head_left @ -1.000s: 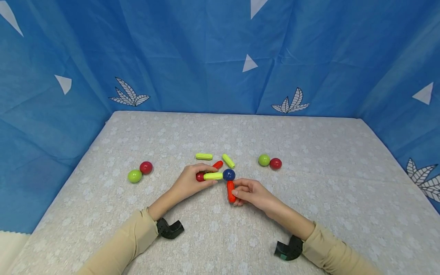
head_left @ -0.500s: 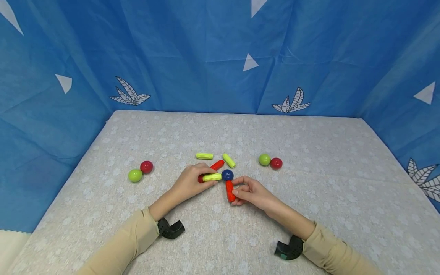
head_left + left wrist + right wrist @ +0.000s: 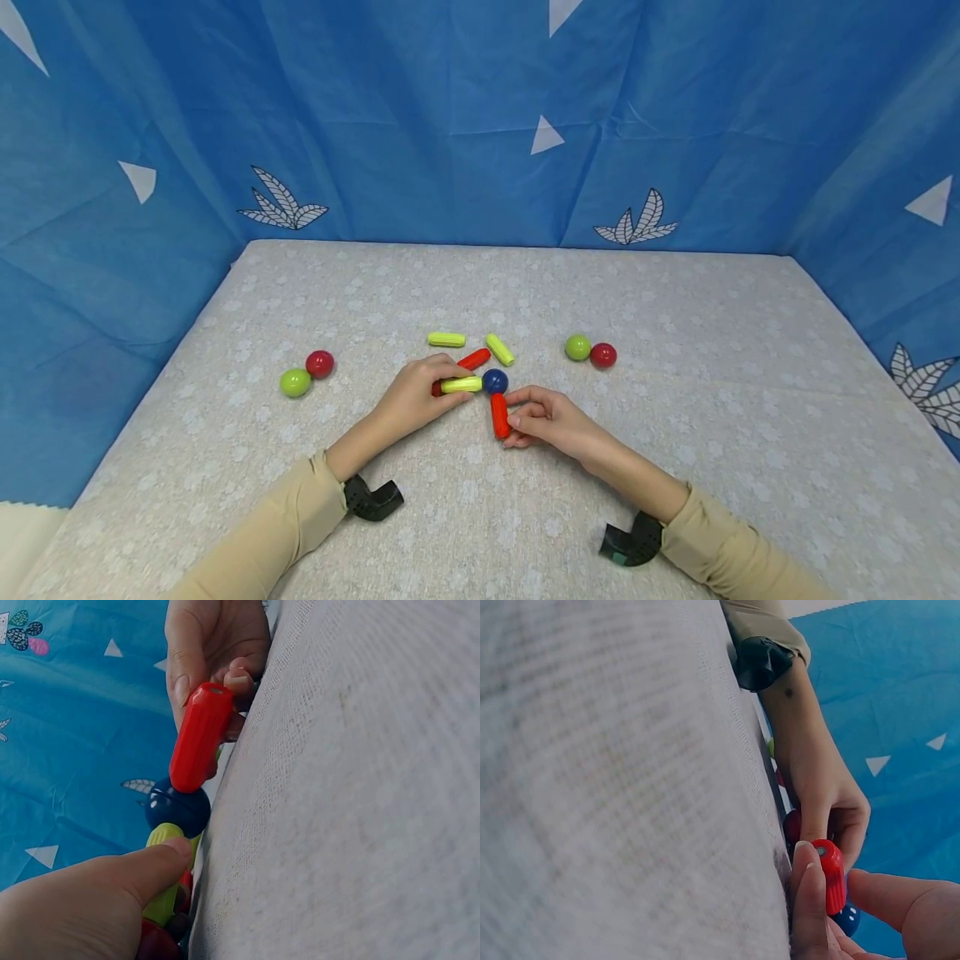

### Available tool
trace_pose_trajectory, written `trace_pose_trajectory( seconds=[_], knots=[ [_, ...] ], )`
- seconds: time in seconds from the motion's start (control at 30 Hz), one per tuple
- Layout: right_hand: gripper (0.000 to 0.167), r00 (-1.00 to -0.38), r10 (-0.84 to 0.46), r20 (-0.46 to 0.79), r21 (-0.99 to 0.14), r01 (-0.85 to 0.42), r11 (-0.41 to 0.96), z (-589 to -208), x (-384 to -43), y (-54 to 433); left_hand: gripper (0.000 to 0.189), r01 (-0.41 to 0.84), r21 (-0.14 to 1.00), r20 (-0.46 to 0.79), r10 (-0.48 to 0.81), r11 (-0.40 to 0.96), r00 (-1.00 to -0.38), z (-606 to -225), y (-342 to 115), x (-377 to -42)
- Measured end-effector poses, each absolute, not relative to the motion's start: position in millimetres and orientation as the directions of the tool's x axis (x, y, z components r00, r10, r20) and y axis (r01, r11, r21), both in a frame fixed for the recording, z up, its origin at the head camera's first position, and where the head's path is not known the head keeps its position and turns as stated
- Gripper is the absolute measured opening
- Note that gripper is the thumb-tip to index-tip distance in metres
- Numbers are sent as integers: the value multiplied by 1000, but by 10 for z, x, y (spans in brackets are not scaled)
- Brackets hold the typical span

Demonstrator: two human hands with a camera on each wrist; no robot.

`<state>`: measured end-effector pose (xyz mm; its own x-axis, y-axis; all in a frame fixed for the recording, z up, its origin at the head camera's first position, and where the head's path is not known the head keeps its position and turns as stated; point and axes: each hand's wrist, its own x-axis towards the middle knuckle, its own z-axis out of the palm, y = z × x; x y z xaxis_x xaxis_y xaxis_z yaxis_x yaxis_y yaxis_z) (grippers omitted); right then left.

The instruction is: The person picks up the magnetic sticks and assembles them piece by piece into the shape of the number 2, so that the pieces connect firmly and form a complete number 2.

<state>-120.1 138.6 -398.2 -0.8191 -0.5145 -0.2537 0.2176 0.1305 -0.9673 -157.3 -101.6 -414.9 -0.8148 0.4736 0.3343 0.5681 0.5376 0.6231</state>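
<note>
My left hand (image 3: 422,396) pinches a yellow-green ribbed toy rod (image 3: 462,384) between thumb and fingers. A dark red ball (image 3: 156,943) sits at the rod's near end in the left wrist view, partly covered by the hand. At its other end is a glossy blue ball (image 3: 495,382). From that ball a red ribbed rod (image 3: 500,416) points toward the front, a small grey dot in its free end. My right hand (image 3: 550,423) holds this red rod by thumb and fingers. Another red rod (image 3: 475,358) lies just behind the left hand's fingers.
Two loose yellow-green rods (image 3: 447,340) lie behind the hands. On the left rest a green ball (image 3: 295,382) and a red ball (image 3: 319,364); a similar green ball (image 3: 577,347) and red ball (image 3: 603,356) rest at the right. A blue curtain (image 3: 480,125) hangs behind the cloth-covered table (image 3: 675,333).
The blue ball and the held red rod have shifted slightly left, with the right hand following. The yellow-green rod has slid a little left in the left hand.
</note>
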Motion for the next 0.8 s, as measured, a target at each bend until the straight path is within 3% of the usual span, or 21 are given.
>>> trace_pose_trajectory(
  seconds=[0.5,0.8],
  knots=[
    [37,-791,-560,-247,-969,213,126,-3987,-1231,1446,22,576,584,332,479,572,-812,-4123,-1012,-1562],
    [36,-781,-578,-235,-972,204,120,-3966,-1226,1444,40,639,422,346,537,643,-770,-4076,-966,-1526]
  ],
)
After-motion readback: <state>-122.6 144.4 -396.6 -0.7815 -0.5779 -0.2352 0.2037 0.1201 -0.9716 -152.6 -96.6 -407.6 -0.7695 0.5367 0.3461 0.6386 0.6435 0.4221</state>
